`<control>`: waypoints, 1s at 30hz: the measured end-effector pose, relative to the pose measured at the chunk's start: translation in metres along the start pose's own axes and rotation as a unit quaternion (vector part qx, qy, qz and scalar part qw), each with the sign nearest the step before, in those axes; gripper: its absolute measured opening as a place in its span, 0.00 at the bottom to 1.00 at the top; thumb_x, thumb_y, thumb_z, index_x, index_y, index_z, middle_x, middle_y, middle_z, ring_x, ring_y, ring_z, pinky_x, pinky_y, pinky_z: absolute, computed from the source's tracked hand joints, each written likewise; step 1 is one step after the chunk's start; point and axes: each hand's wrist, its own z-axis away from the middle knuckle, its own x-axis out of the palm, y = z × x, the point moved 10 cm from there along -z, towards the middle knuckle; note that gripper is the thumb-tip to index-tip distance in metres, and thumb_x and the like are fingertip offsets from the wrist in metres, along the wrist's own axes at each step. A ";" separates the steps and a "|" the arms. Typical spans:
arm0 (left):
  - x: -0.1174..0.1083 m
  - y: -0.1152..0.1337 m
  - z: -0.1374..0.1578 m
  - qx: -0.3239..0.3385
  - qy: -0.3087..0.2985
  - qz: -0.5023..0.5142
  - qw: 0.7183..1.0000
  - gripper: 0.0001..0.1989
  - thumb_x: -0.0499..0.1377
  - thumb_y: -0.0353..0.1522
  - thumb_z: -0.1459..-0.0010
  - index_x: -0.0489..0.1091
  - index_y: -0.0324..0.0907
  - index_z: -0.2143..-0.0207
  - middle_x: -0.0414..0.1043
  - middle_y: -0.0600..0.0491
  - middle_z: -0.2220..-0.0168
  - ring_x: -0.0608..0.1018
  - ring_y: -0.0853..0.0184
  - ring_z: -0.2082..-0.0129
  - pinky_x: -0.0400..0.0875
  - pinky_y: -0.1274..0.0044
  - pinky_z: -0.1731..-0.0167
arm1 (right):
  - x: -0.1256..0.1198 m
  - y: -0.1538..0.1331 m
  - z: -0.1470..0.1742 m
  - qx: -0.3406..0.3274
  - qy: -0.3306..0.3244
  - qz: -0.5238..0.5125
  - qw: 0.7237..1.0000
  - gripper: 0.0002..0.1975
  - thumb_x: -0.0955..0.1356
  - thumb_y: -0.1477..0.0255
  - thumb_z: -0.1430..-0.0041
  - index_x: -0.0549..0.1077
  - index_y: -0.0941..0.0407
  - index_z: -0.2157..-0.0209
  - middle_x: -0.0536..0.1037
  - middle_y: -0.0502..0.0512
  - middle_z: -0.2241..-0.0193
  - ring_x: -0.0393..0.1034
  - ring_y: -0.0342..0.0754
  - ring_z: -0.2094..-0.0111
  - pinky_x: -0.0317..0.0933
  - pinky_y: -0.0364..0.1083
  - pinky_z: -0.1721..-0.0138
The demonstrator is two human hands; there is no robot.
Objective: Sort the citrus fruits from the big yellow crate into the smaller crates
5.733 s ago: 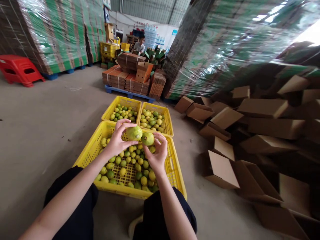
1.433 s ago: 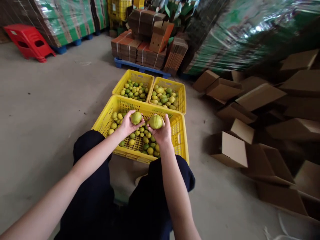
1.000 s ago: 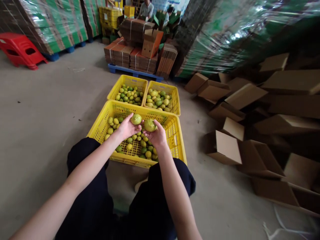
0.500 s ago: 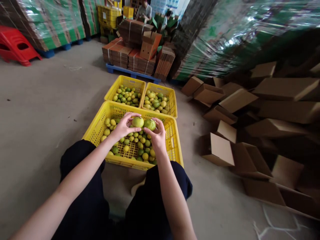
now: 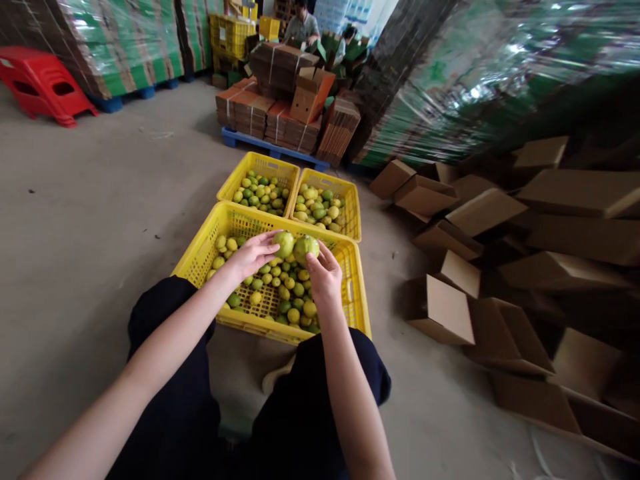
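Above the near yellow crate [image 5: 197, 248] my left hand [image 5: 255, 255] is closed on a yellow-green lemon [image 5: 284, 245]. Close beside it, my right hand [image 5: 326, 272] grips a second greenish lemon [image 5: 305, 249] between thumb and fingers. The two fruits almost meet; whether they touch I cannot tell. Below them, many yellow and green lemons [image 5: 285, 293] lie loose in the crate, with patches of its slotted floor showing. My forearms cover part of the crate's contents.
Behind stand two smaller yellow crates, the left crate [image 5: 227, 190] and the right crate [image 5: 354, 212], both holding lemons. Cardboard boxes [image 5: 450, 310] are heaped at right. Bundled cardboard [image 5: 250, 113] sits on a blue pallet [image 5: 275, 153]. A red stool [image 5: 47, 87] is far left. People work behind.
Both lemons have been turned slightly in my fingers, and my left fingers have straightened somewhat. The whole view has shifted a little. Each hand still holds its fruit.
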 end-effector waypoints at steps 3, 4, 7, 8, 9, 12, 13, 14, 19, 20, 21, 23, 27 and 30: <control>-0.004 -0.007 0.001 -0.044 0.015 0.017 0.999 0.20 0.61 0.19 0.48 0.74 0.37 0.52 0.78 0.46 0.56 0.79 0.64 0.54 0.74 0.74 0.52 | -0.007 0.015 -0.005 0.049 0.015 -0.018 0.999 0.18 0.78 0.68 0.61 0.77 0.52 0.64 0.82 0.48 0.67 0.77 0.48 0.64 0.71 0.47 0.60; -0.004 -0.007 0.001 -0.051 0.018 0.020 0.998 0.21 0.61 0.18 0.48 0.74 0.37 0.51 0.78 0.46 0.56 0.80 0.64 0.55 0.75 0.75 0.53 | -0.008 0.019 -0.006 0.063 0.013 -0.022 0.998 0.17 0.78 0.67 0.60 0.77 0.52 0.65 0.82 0.47 0.68 0.77 0.48 0.65 0.71 0.46 0.63; -0.008 -0.009 0.001 -0.060 0.034 0.034 0.997 0.21 0.59 0.19 0.45 0.73 0.37 0.48 0.78 0.44 0.55 0.81 0.63 0.56 0.76 0.74 0.56 | -0.005 0.025 -0.006 0.097 -0.009 -0.035 0.995 0.17 0.77 0.64 0.58 0.77 0.53 0.64 0.83 0.48 0.68 0.78 0.49 0.64 0.71 0.47 0.63; -0.010 -0.009 0.001 -0.062 0.046 0.041 0.996 0.21 0.58 0.20 0.43 0.73 0.36 0.48 0.79 0.44 0.56 0.81 0.63 0.56 0.77 0.74 0.56 | -0.003 0.026 -0.005 0.103 -0.016 -0.039 0.994 0.17 0.77 0.63 0.58 0.78 0.53 0.64 0.83 0.49 0.68 0.78 0.50 0.63 0.71 0.48 0.62; -0.013 -0.009 0.001 -0.065 0.062 0.049 0.995 0.20 0.56 0.20 0.42 0.72 0.36 0.48 0.79 0.43 0.56 0.81 0.62 0.57 0.77 0.73 0.56 | -0.001 0.026 -0.004 0.105 -0.021 -0.041 0.993 0.18 0.77 0.63 0.58 0.78 0.53 0.64 0.83 0.49 0.68 0.78 0.51 0.62 0.71 0.48 0.61; -0.018 -0.014 0.002 -0.089 0.108 0.060 0.988 0.17 0.53 0.21 0.39 0.72 0.35 0.50 0.79 0.42 0.59 0.80 0.62 0.58 0.77 0.71 0.57 | 0.007 0.025 0.000 0.103 -0.039 -0.029 0.993 0.18 0.78 0.62 0.59 0.77 0.53 0.64 0.83 0.48 0.68 0.78 0.51 0.60 0.71 0.49 0.60; -0.016 -0.016 0.003 -0.098 0.109 0.060 0.987 0.15 0.53 0.23 0.38 0.72 0.35 0.51 0.79 0.43 0.59 0.80 0.61 0.57 0.76 0.71 0.57 | 0.011 0.026 0.002 0.102 -0.049 -0.024 0.993 0.18 0.78 0.63 0.60 0.77 0.53 0.65 0.83 0.48 0.68 0.77 0.51 0.60 0.71 0.49 0.59; -0.012 -0.017 0.003 -0.103 0.101 0.058 0.988 0.13 0.53 0.25 0.38 0.73 0.35 0.53 0.79 0.43 0.59 0.80 0.61 0.57 0.76 0.71 0.57 | 0.015 0.027 0.004 0.102 -0.059 -0.021 0.993 0.18 0.78 0.63 0.61 0.77 0.53 0.67 0.83 0.47 0.68 0.77 0.51 0.60 0.71 0.48 0.59; -0.004 -0.018 0.009 -0.058 0.104 -0.001 0.993 0.14 0.67 0.27 0.47 0.70 0.40 0.59 0.78 0.49 0.61 0.78 0.67 0.61 0.73 0.78 0.61 | 0.035 0.040 0.012 0.114 -0.093 -0.018 0.989 0.18 0.79 0.66 0.65 0.75 0.55 0.70 0.81 0.48 0.71 0.75 0.48 0.65 0.70 0.45 0.64; -0.009 -0.019 0.011 -0.054 0.133 -0.017 0.990 0.17 0.68 0.25 0.50 0.68 0.41 0.58 0.77 0.52 0.63 0.78 0.68 0.63 0.73 0.79 0.64 | 0.036 0.044 0.013 0.126 -0.089 -0.021 0.988 0.18 0.79 0.66 0.63 0.75 0.55 0.69 0.80 0.48 0.71 0.75 0.47 0.66 0.69 0.44 0.67; -0.014 -0.022 0.013 -0.060 0.160 -0.030 0.985 0.19 0.69 0.24 0.52 0.67 0.43 0.58 0.77 0.54 0.65 0.78 0.69 0.66 0.72 0.79 0.67 | 0.036 0.050 0.013 0.148 -0.083 -0.026 0.985 0.17 0.78 0.66 0.62 0.74 0.55 0.68 0.80 0.48 0.72 0.75 0.47 0.68 0.68 0.42 0.70; -0.020 -0.028 0.015 -0.091 0.182 -0.044 0.978 0.17 0.68 0.26 0.50 0.66 0.43 0.61 0.76 0.56 0.71 0.78 0.69 0.73 0.70 0.80 0.74 | 0.033 0.062 0.014 0.202 -0.070 -0.036 0.976 0.15 0.75 0.64 0.58 0.73 0.55 0.69 0.78 0.49 0.75 0.73 0.46 0.73 0.64 0.41 0.78; -0.019 -0.038 0.010 -0.151 0.144 -0.023 0.978 0.06 0.61 0.33 0.43 0.71 0.39 0.68 0.74 0.51 0.78 0.75 0.68 0.81 0.66 0.81 0.82 | 0.023 0.068 0.011 0.263 -0.043 -0.064 0.962 0.12 0.68 0.59 0.52 0.72 0.54 0.72 0.76 0.51 0.79 0.69 0.45 0.80 0.59 0.41 0.85; -0.020 -0.033 0.006 -0.140 0.128 0.025 0.981 0.11 0.55 0.34 0.40 0.74 0.36 0.66 0.74 0.49 0.79 0.73 0.69 0.84 0.63 0.82 0.86 | 0.013 0.065 0.011 0.276 -0.002 -0.099 0.956 0.11 0.67 0.61 0.51 0.72 0.55 0.71 0.77 0.52 0.78 0.70 0.45 0.79 0.61 0.41 0.84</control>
